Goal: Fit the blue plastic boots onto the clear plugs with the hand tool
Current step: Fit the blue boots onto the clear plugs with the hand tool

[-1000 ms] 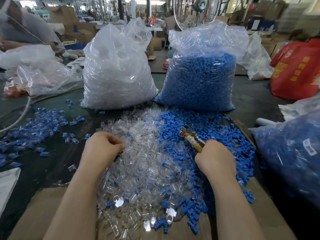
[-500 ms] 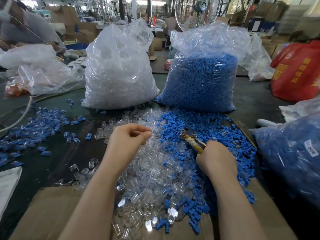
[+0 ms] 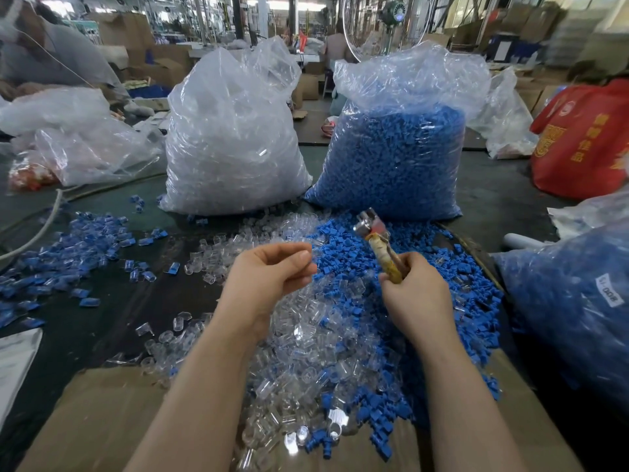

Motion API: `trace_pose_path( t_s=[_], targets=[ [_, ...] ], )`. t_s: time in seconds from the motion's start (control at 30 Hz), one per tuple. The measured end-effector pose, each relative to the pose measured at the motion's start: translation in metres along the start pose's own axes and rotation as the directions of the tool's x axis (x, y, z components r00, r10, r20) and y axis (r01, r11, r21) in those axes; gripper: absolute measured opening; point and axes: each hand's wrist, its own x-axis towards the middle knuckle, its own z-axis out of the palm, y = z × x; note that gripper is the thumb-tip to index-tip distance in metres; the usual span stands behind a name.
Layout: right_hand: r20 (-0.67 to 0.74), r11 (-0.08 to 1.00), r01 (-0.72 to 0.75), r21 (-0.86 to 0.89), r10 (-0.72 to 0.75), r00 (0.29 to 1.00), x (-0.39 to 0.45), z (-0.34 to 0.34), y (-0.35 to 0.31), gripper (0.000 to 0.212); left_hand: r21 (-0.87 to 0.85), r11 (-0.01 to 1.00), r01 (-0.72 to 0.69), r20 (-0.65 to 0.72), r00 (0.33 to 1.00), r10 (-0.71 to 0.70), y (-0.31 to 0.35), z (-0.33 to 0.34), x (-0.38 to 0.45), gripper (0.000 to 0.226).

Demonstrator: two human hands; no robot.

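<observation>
Since a second ago both hands have risen off the heap: the left hand (image 3: 269,279) has come up and toward the middle from the clear plugs, and the right hand (image 3: 417,298) has lifted the tool (image 3: 377,245) so its metal head now points up and away instead of lying among the boots.

The left hand hovers above the plugs (image 3: 303,338), thumb and forefinger brought together at the tips; whether a clear plug sits between them cannot be told. The right hand is clenched round the tool's wrapped yellowish handle, just right of the left hand. Whether the tool's head holds anything is blurred.

The plugs lie in a loose heap under both wrists, spilling onto cardboard (image 3: 112,410) nearer the person. The boots (image 3: 439,287) form a blue heap touching the plugs' right side. Behind the heap stand two sacks: a clear sack (image 3: 231,137) of plugs on the left and a blue sack (image 3: 394,155) of boots on the right, side by side. Left of the heap, well apart, finished pieces (image 3: 68,247) are scattered on the dark table (image 3: 102,311).
</observation>
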Motion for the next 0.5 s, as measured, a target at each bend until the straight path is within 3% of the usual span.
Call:
trace_pose_path(
  t_s=[0.1, 0.17, 0.37, 0.5],
  targets=[
    [-0.003, 0.972, 0.057, 0.226, -0.058, 0.998, -0.001, 0.0, -0.003, 0.002, -0.11, 0.992, 0.053, 0.039, 0.998, -0.049, 0.0, 0.006, -0.002, 0.014],
    [-0.01, 0.925, 0.085, 0.37, -0.088, 0.996, -0.004, 0.0, -0.006, 0.007, -0.138, 0.989, 0.059, 0.045, 0.998, -0.053, 0.0, 0.01, -0.003, 0.014],
    [-0.06, 0.789, 0.213, 0.577, -0.219, 0.974, -0.016, -0.002, -0.021, 0.016, -0.178, 0.982, 0.069, 0.068, 0.996, -0.058, -0.001, 0.016, -0.006, 0.022],
    [-0.039, 0.694, 0.207, 0.689, -0.25, 0.968, -0.022, -0.004, -0.029, 0.018, -0.242, 0.966, 0.086, 0.092, 0.994, -0.065, -0.002, 0.018, -0.007, 0.029]
  ],
)
